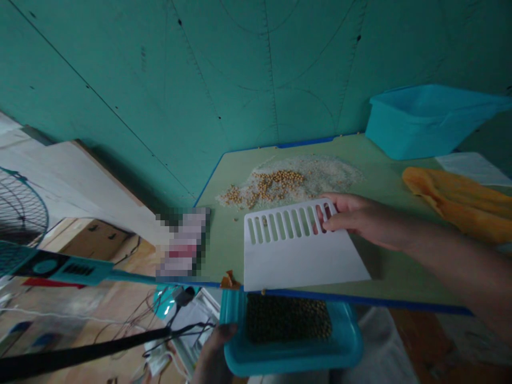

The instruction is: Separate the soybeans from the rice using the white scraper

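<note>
My right hand (348, 213) is closed on the upper right corner of a white slotted plastic sheet (296, 264), its fingers showing through the end slots. The sheet is over the pale green tabletop, its lower edge close to the table's front edge. Beyond it lies a spread of round tan beans (280, 181) mixed with small whitish grains (324, 173). Below the front edge, my left hand (216, 349) grips the left end of a blue plastic tub (296, 362). Dark and tan beans (288, 320) fill the tub.
A larger turquoise bin (412, 128) stands at the back right, with an orange cloth (460, 202) in front of it. A blurred-out pink and white item (184, 242) is at the table's left edge. A racket-like handle (72, 266) and a black strap (88, 349) cross the left side.
</note>
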Motion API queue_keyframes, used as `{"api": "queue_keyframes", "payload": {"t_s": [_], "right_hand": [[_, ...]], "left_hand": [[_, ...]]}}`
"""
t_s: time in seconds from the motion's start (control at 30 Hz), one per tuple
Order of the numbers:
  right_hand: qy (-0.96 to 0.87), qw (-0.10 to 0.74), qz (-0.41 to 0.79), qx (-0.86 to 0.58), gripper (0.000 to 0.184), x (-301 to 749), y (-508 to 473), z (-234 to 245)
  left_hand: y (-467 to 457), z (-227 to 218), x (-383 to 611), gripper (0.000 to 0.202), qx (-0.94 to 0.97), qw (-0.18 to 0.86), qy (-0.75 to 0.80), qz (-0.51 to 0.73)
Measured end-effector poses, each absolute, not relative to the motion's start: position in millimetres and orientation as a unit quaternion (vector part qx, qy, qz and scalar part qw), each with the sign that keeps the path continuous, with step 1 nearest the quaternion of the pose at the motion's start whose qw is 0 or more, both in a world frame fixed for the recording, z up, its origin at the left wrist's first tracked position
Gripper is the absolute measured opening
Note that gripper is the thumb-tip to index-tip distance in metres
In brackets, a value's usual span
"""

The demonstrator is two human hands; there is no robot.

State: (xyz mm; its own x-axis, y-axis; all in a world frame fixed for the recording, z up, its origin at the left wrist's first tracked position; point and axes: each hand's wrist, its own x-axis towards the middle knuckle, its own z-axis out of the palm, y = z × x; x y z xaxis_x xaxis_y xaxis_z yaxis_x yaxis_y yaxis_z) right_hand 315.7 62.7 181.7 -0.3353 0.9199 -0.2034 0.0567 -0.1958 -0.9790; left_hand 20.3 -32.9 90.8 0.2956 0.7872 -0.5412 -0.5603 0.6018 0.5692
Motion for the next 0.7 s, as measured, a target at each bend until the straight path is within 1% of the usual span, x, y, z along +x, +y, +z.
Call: {"api": "queue_keyframes", "payload": {"t_s": [0.1,0.17,0.27,0.33,0.4,0.5,0.7], "right_hand": [[-0.527,0.339,0.633,-0.455,0.011,315,62,183],[-0.512,0.358,0.632,-0.459,0.014,314,62,185],[-0.465,0.438,0.602,-0.479,0.020,314,66,186],[-0.436,0.495,0.564,-0.497,0.021,315,71,185],[-0.428,0.527,0.529,-0.510,0.020,317,75,183],[-0.434,0.534,0.507,-0.519,0.022,319,79,179],[-0.441,0.513,0.521,-0.520,0.019,317,83,172]], "left_hand": [[-32,91,23,0.015,0.155,0.786,0.420,0.426],[-31,91,24,0.014,0.161,0.784,0.424,0.423],[-31,90,24,0.011,0.158,0.780,0.430,0.426],[-30,90,24,0.010,0.153,0.779,0.431,0.429],[-30,91,25,0.012,0.143,0.779,0.433,0.430],[-31,93,26,0.013,0.128,0.780,0.438,0.427],[-31,92,22,0.014,0.118,0.764,0.472,0.425]]}}
